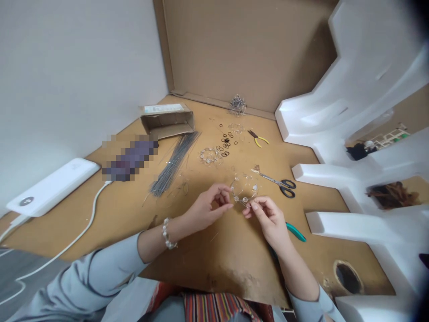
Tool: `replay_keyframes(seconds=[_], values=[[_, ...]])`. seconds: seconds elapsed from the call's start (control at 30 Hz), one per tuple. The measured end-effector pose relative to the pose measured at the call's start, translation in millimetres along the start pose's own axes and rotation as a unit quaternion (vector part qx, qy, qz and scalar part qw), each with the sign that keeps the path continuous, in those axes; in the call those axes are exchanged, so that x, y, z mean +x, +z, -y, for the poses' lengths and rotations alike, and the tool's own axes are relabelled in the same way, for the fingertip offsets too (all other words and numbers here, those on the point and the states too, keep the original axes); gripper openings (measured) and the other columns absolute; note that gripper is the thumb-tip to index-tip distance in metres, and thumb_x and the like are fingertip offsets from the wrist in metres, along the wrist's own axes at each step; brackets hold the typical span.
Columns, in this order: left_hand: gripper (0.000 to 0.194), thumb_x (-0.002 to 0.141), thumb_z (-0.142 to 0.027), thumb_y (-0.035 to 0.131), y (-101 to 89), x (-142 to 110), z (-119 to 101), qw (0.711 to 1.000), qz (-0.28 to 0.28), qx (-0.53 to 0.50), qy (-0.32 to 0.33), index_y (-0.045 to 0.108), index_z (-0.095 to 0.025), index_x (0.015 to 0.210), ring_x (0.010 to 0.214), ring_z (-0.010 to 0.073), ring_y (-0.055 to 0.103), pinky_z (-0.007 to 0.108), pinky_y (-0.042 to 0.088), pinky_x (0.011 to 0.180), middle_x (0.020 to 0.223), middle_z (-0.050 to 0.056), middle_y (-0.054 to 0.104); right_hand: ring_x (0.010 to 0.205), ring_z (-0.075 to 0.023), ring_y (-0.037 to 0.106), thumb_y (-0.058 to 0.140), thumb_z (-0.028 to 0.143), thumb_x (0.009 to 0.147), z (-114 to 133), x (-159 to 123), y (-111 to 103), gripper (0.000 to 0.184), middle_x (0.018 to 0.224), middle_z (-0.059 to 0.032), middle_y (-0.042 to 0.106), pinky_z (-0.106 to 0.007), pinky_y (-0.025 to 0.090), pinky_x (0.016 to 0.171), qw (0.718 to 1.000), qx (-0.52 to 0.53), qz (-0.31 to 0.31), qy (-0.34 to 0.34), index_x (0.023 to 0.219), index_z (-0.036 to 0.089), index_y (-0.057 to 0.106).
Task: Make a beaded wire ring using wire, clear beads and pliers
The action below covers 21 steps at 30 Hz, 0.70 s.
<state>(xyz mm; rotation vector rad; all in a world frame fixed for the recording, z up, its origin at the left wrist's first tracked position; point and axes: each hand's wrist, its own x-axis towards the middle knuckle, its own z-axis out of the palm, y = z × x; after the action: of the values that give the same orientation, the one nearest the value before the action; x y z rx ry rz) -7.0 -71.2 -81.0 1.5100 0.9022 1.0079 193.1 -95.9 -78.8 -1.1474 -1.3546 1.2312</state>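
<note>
- Brown tabletop (201, 257) under both hands; cardboard panel (248, 49) upright well beyond them, white wall (77, 58) far off to their left, white foam pieces (335, 174) along the right.
- L hand (217, 201): half open, fingers curled, gap b/w thumb & index, just beside ring's left edge; can't tell if tips touch any fine wire. White bead bracelet (166, 233) on that wrist.
- R hand (264, 217): thumb & index pinched tight on near right edge of beaded wire ring (245, 200).
- That ring: up off fingertips, b/w hands & slightly beyond; clear beads spaced round thin wire.
- 2nd beaded ring (208, 160): on table, beyond L hand.
- Small dark rings (226, 142): scattered loose, just right of 2nd ring.
- Wire tangle (237, 105): far beyond hands, near panel's foot.
- Yellow-handled pliers (257, 137): well beyond R hand, jaws pointing away.
- Scissors w/ black handles (279, 182): beyond R hand, slightly right.
- Green handle (296, 231): right beside R wrist, rest hidden.
- Wire bundle (174, 165): beyond L hand, to its left; open cardboard box (169, 125) at bundle's far end.
- Pixelated dark item (132, 156), then white power bank (56, 183) w/ white cable (92, 217): well left of L hand.
</note>
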Motion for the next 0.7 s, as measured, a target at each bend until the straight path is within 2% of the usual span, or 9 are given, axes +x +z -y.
replay_keyframes(seconds=[0.13,0.3,0.4,0.6,0.7], values=[[0.019,0.080,-0.027,0.060,-0.1,-2.0,-1.7,0.999,-0.030,0.043,-0.002,0.049,-0.018,0.093,0.071,0.0105,0.052,0.024,0.044,0.065,0.077,-0.001,0.053,0.066,-0.0128,0.062,0.055,0.033,0.087,1.1,-1.8,0.7,0.013,0.071,-0.0012,0.066,-0.028,0.052,0.066,0.999,-0.017,0.040,-0.005,0.085,0.020,0.057],[0.024,0.080,-0.031,0.061,-3.0,0.1,3.7,0.998,-0.048,0.043,-0.024,0.049,-0.018,0.096,0.065,0.0091,0.048,0.021,0.040,0.058,0.072,-0.003,0.049,0.067,-0.0134,0.062,0.053,0.032,0.088,2.3,-3.4,2.3,0.014,0.071,-0.0018,0.065,-0.028,0.050,0.068,0.994,-0.053,0.096,-0.008,0.084,0.020,0.056],[0.024,0.081,-0.034,0.060,-3.5,-0.3,5.0,0.996,-0.050,0.065,-0.022,0.049,-0.019,0.097,0.062,0.0089,0.045,0.021,0.038,0.057,0.069,-0.004,0.046,0.067,-0.0142,0.062,0.053,0.034,0.087,2.9,-2.6,3.3,0.015,0.070,-0.0017,0.065,-0.029,0.050,0.068,0.996,-0.031,0.085,0.009,0.085,0.020,0.055],[0.018,0.084,-0.034,0.057,-2.2,-2.8,2.7,0.997,-0.061,0.053,-0.001,0.050,-0.019,0.091,0.069,0.0113,0.050,0.023,0.040,0.064,0.076,-0.001,0.053,0.064,-0.0140,0.063,0.057,0.037,0.085,-2.5,1.7,-1.4,0.017,0.072,-0.0014,0.065,-0.030,0.052,0.065,0.997,0.052,0.043,0.041,0.083,0.020,0.057],[0.017,0.084,-0.034,0.056,-1.2,-1.6,4.0,0.997,-0.054,0.044,-0.018,0.051,-0.018,0.087,0.068,0.0107,0.048,0.022,0.039,0.062,0.076,-0.001,0.052,0.064,-0.0134,0.063,0.058,0.038,0.084,-3.2,2.6,-2.7,0.018,0.074,-0.0011,0.065,-0.029,0.052,0.063,0.996,0.074,0.025,0.043,0.083,0.020,0.058]])
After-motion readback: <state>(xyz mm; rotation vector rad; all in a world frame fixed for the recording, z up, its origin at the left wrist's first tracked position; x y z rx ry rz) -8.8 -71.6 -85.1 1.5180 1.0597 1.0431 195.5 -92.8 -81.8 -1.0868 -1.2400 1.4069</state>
